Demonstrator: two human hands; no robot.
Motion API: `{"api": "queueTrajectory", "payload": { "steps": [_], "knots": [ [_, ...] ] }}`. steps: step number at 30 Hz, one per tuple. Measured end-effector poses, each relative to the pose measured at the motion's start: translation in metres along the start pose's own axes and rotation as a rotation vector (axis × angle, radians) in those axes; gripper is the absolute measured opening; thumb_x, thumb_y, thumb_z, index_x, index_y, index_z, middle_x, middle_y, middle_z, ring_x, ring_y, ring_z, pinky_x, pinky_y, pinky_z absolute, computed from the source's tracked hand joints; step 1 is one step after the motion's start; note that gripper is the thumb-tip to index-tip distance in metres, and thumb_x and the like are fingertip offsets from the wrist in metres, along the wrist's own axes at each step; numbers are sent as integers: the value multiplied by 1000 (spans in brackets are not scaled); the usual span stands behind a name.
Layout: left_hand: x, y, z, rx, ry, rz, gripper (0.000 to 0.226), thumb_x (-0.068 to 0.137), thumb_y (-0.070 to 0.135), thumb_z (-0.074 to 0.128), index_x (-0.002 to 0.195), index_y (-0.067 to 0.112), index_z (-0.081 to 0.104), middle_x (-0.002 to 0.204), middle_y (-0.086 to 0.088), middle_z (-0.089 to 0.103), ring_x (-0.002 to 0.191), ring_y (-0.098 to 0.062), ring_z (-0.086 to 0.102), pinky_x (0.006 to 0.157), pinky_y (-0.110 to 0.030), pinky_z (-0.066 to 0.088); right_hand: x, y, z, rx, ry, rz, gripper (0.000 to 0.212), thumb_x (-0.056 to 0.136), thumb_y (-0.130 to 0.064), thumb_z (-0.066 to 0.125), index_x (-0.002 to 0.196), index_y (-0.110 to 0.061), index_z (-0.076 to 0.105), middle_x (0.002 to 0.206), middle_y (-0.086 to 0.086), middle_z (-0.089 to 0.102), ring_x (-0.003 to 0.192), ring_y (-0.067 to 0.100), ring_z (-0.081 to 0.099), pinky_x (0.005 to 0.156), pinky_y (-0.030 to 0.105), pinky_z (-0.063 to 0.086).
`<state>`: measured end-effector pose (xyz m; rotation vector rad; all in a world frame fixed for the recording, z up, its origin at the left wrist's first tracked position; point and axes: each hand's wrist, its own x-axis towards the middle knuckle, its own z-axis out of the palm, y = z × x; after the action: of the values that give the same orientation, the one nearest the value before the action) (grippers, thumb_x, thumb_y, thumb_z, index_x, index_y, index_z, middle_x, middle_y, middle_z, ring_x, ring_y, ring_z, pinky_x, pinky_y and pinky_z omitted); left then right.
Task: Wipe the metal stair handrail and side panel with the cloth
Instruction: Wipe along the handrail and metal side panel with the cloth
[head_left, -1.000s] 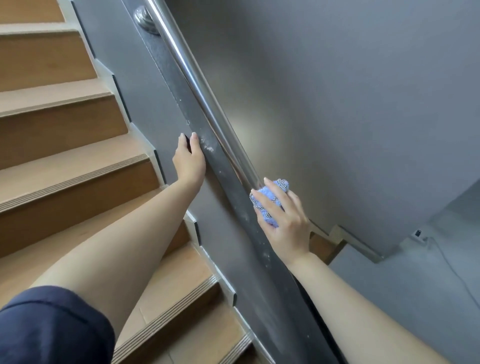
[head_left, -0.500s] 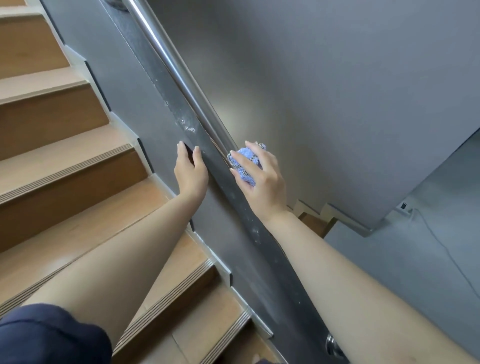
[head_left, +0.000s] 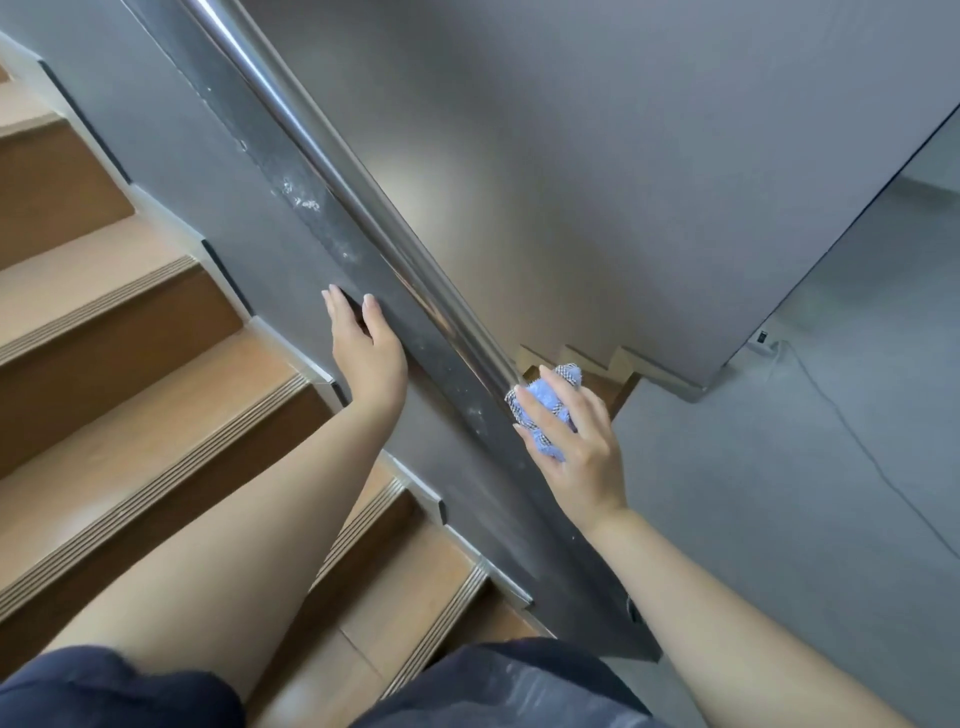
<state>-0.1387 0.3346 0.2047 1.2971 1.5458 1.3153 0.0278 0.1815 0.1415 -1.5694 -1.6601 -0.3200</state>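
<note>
Halfway down the stairs, seen from the head camera, the right hand (head_left: 576, 441) has slid the bunched blue cloth (head_left: 543, 415) back down the handrail (head_left: 363, 182) from where it was half a second ago, when it sat level with the left hand. That looks like a return stroke: the lower stretch is getting its pass, while the rail above waits. The right hand's fingers (head_left: 535, 402) are curled around the cloth, pressing it against the rail's underside and the top edge of the side panel (head_left: 322, 228); how firmly, I can't quite tell. The left hand (head_left: 369, 348) is open and empty, and it has stayed flat on the panel as a brace.

The rail gleams, a bright polished tube. The dark strip of panel beside it carries pale specks and smears, thickest above the left hand, with a few near the cloth.
</note>
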Motion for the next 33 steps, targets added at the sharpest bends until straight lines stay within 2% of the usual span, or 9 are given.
{"api": "queueTrajectory", "payload": {
  "steps": [3, 8, 14, 19, 24, 27, 33],
  "knots": [
    [-11, -7, 3, -22, -14, -16, 58, 103, 32, 33, 155, 12, 17, 164, 0, 16, 151, -11, 13, 109, -10, 6, -16, 5, -4, -36, -28, -3, 51, 80, -8, 76, 127, -24, 61, 136, 4, 49, 115, 27, 48, 87, 36, 55],
    [-30, -17, 7, 1, -51, -5, 59, 104, 31, 32, 156, 12, 11, 166, 0, 9, 152, -11, 8, 114, -15, 6, -4, -2, -3, -6, 11, 24, 40, 84, -13, 73, 122, -21, 65, 130, 7, 57, 112, 27, 52, 87, 37, 55],
    [-54, -28, 18, 5, -66, -47, 58, 104, 27, 32, 155, 9, 12, 165, -3, 11, 152, -12, 9, 107, -5, 3, 24, -12, 7, -3, 54, 13, 32, 91, -20, 65, 123, -24, 64, 132, 8, 57, 110, 27, 53, 98, 33, 46],
    [-64, -32, 26, 1, -63, -78, 58, 104, 26, 31, 155, 8, 11, 165, -4, 10, 152, -13, 9, 104, -4, 2, 5, -7, 2, -7, 22, 42, 32, 93, -23, 63, 124, -21, 63, 131, 10, 57, 110, 28, 51, 91, 38, 52],
    [-78, -40, 29, 23, -63, -81, 58, 104, 28, 30, 155, 11, 9, 166, -1, 10, 152, -12, 8, 119, -19, 6, -45, 7, -14, -46, -52, 148, 44, 85, -18, 70, 127, -20, 58, 131, 13, 56, 113, 30, 51, 85, 39, 57],
    [-91, -46, 33, 25, -68, -81, 59, 103, 28, 33, 156, 13, 10, 165, 0, 12, 152, -11, 10, 122, -24, 9, -79, 18, -23, -90, -68, 222, 39, 88, -18, 68, 125, -17, 60, 131, 12, 56, 111, 32, 52, 88, 40, 54],
    [-110, -60, 39, 44, -108, -95, 60, 104, 29, 32, 156, 11, 7, 166, -2, 9, 152, -12, 8, 112, -9, 4, -135, 33, -40, -206, -133, 355, 34, 93, -28, 54, 125, -18, 58, 134, 6, 50, 111, 28, 48, 93, 35, 46]
  ]
}}
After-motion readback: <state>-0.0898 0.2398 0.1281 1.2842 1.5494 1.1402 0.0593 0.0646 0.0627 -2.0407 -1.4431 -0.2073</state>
